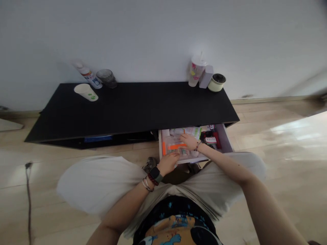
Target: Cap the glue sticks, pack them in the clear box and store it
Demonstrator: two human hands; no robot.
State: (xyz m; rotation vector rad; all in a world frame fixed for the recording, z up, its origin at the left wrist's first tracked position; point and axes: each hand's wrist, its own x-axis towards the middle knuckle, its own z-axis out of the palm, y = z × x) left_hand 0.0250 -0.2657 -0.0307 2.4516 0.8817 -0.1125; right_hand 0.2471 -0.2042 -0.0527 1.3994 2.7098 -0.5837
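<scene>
A clear plastic case point(170, 140) with orange latches lies in the open white drawer point(227, 139), with small items showing through it. My left hand point(168, 163) is at the drawer's front, its fingers closed over the near left edge of the case. From the right, my right hand point(189, 141) reaches in, fingers bent against the case's right side. The undersides of both hands are hidden. Behind the case lies a white and green packet point(193, 131). To the right of my right hand are a red item point(217, 140) and a small white box point(211, 140).
The drawer juts from a low black cabinet point(148, 105). On top, at left, stand a paper cup point(86, 92), a spray can point(89, 76) and a dark glass point(107, 78); at right, a lidded plastic cup point(196, 70), a grey box point(206, 77) and a cream pot point(216, 83).
</scene>
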